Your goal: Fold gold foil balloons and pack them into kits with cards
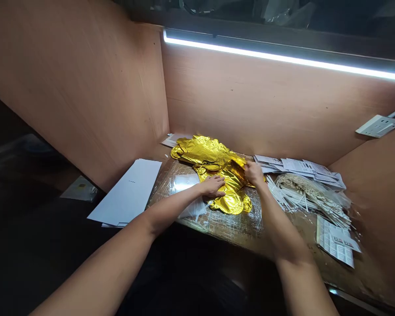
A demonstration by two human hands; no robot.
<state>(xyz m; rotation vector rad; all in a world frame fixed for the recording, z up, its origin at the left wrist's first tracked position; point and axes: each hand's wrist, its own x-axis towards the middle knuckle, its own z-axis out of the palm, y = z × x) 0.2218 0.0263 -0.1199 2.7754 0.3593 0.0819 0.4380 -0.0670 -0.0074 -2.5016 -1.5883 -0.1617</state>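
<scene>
Gold foil balloons sit in one crumpled heap, deflated, mid-desk on clear plastic film. Count unclear: the folds overlap, so at least one, likely more. Judging by the look, they'll handle very light, thin and slippery, and will crease easily. Best hold is a pinch on a flat seam edge, not the thin panel.

My left hand is open, palm down, fingers spread on the foil, not gripping. My right hand is clenched, fingertips pinching a fold at the heap's right side. Two hands in view, both mine.

Just left of the heap: one clear plastic sleeve. Further left, partly off the desk edge: one white card sheet. Right of the heap: one loose pile of printed white leaflets, one bundle of white paper sticks, too many to count, and one beige mesh net. Front right: one stack of printed sheets. Behind, on the plywood wall: one LED strip light. Far right: one white power socket.
</scene>
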